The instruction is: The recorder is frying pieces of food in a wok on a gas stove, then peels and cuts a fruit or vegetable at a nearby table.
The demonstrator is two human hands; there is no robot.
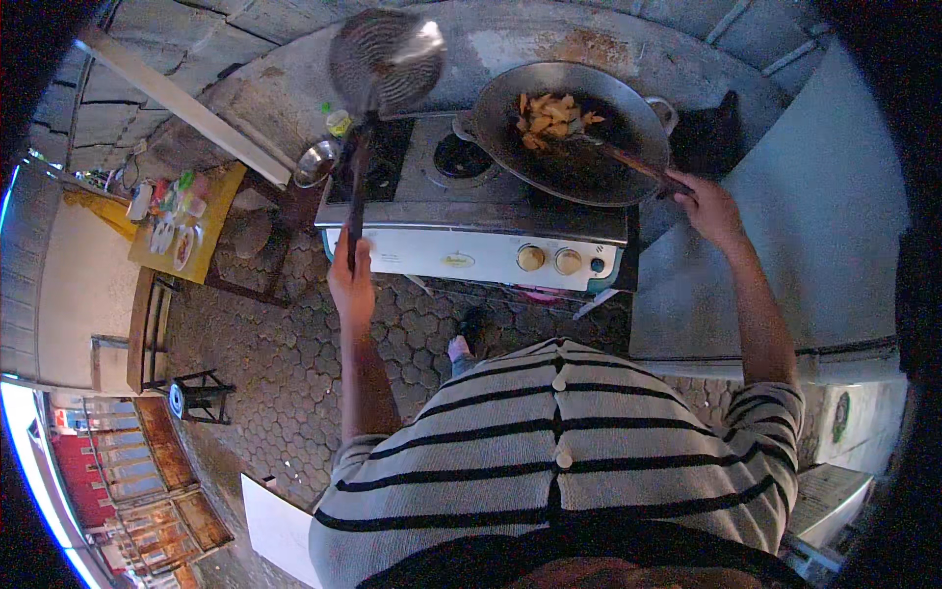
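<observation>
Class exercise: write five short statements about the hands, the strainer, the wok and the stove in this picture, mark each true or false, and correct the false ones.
1. The left hand holds a dark, round, long-handled strainer. True.
2. The right hand grips a long, brown-handled cooking utensil. True.
3. The strainer rests inside the wide, dark, round metal wok. False: it is held apart from the wok, to its left.
4. Yellowish pieces of food lie in the wok. True.
5. The round beige knobs sit on the left half of the white stove front. False: they are on its right half.
</observation>
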